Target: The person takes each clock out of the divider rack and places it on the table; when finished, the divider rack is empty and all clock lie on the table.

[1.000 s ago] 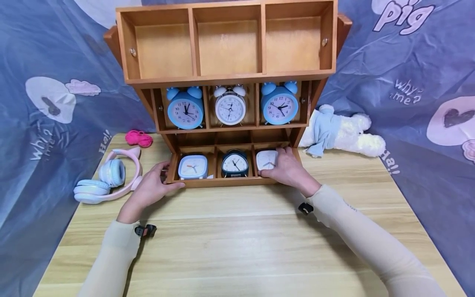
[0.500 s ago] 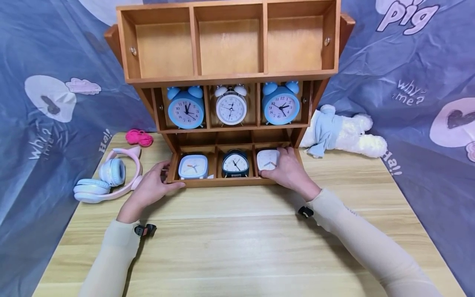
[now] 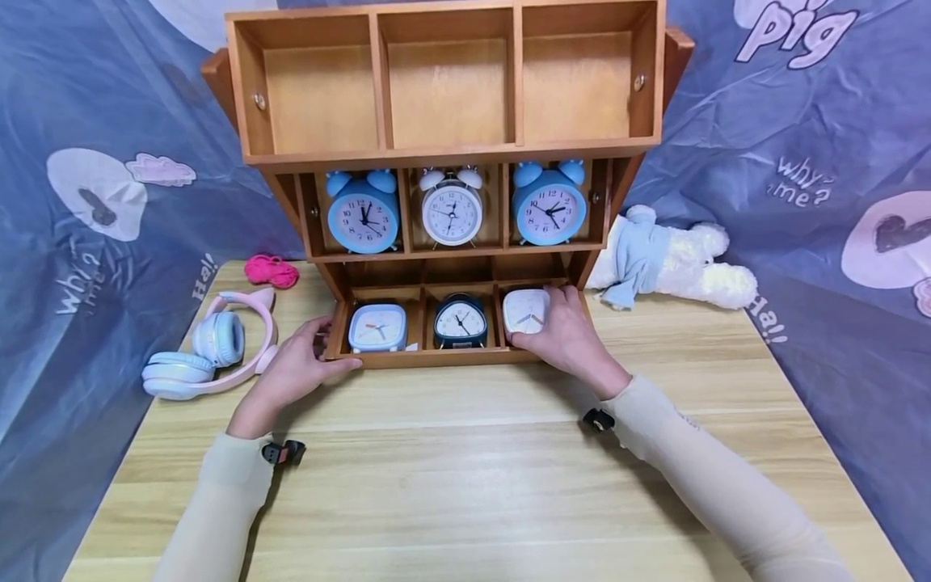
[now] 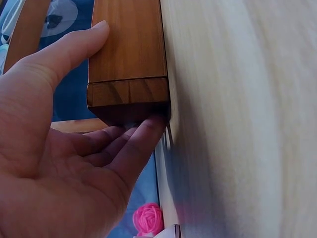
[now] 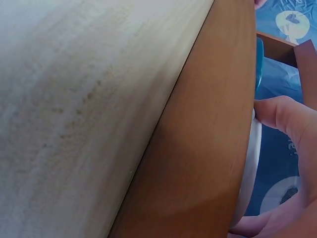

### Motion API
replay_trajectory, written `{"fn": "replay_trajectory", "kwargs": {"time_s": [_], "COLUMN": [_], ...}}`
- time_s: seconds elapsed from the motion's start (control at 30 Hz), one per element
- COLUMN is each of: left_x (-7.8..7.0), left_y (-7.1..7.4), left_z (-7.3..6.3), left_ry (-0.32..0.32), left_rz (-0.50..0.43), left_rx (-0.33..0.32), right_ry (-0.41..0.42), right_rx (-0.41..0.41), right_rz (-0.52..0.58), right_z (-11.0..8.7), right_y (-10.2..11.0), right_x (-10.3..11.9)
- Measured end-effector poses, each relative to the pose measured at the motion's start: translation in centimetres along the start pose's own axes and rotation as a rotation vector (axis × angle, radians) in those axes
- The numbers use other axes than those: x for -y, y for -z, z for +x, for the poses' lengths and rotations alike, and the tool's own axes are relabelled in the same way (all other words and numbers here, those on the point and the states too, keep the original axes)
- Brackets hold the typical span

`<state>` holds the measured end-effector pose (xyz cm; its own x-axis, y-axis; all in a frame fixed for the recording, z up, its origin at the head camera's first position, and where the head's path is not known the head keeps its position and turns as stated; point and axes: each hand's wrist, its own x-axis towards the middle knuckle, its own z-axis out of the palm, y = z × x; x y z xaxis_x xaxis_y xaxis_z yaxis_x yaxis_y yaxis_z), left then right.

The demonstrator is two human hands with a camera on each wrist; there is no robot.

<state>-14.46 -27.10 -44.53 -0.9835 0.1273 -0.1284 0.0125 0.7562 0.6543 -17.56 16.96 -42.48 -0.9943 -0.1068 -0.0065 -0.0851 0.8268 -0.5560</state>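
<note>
My left hand (image 3: 294, 364) grips the lower left corner of the wooden shelf (image 3: 451, 357). In the left wrist view its thumb lies against the front board (image 4: 129, 44) and its fingers reach round the end. A white square clock (image 3: 525, 305) sits in the bottom row's right compartment, and my right hand (image 3: 570, 330) holds it by its edges. In the right wrist view, the clock's pale rim (image 5: 251, 166) shows between thumb and fingers, partly hidden by the shelf's front board. A dark clock (image 3: 461, 321) stands in the middle compartment, a light-blue one (image 3: 379, 326) in the left.
Twin-bell clocks, a blue one (image 3: 364, 222), a white one (image 3: 452, 214) and another blue one (image 3: 550, 212), fill the middle row. Headphones (image 3: 218, 339) and pink yarn (image 3: 271, 272) lie left of the shelf. A white plush toy (image 3: 680, 255) lies to its right on the table (image 3: 451, 469).
The white square clock has shifted slightly right and back within its compartment, my right hand moving with it. My left hand keeps its place on the shelf corner.
</note>
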Motion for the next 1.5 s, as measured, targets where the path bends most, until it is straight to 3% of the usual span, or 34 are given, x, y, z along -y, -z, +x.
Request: {"fn": "replay_trajectory", "kwargs": {"time_s": [0.73,1.1,1.5], "left_x": [-0.2,0.0,-0.3], "left_y": [-0.1,0.0,0.2], "left_z": [0.1,0.1,0.0], "left_ry": [0.003,0.009,0.018], "left_rz": [-0.007,-0.01,-0.011], "left_rx": [0.018,0.03,0.035], "right_ry": [-0.018,-0.004,0.004], "right_rx": [-0.046,-0.05,-0.073], "right_rz": [0.055,0.068,0.061], "right_z": [-2.0,-3.5,-4.7], "right_y": [4.0,5.3,7.0], "right_x": [-0.1,-1.8,-5.2]}}
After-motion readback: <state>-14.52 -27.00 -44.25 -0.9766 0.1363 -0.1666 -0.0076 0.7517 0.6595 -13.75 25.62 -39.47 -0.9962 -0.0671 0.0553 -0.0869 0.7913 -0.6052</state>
